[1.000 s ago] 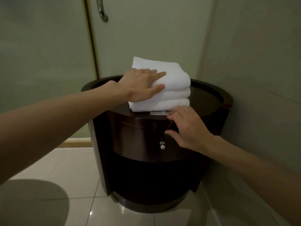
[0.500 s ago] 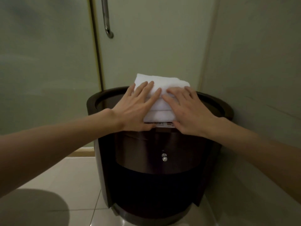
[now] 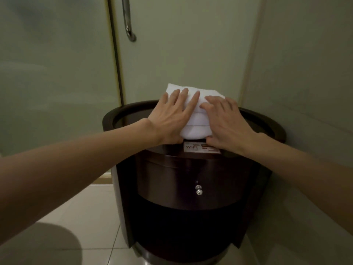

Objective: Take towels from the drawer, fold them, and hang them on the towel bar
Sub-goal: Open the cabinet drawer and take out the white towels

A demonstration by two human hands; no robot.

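Note:
A stack of folded white towels (image 3: 196,121) sits on top of a round dark wooden cabinet (image 3: 118,115). My left hand (image 3: 170,119) lies over the stack's left side, fingers straight across the top and thumb tucked at its lower front edge. My right hand (image 3: 227,123) covers the right side in the same way, with its thumb under the front. The two hands grip the stack between them. The drawer (image 3: 172,178) below, with a small metal knob (image 3: 199,191), is closed.
A WiFi card (image 3: 193,147) lies on the cabinet top just in front of the towels. A metal bar handle (image 3: 128,20) hangs on the frosted glass door behind. A wall (image 3: 305,92) stands close on the right, and pale floor tiles (image 3: 86,217) lie to the left.
My right hand rose from the drawer front onto the right side of the towel stack. My left hand slid to the stack's left side, and the view came closer.

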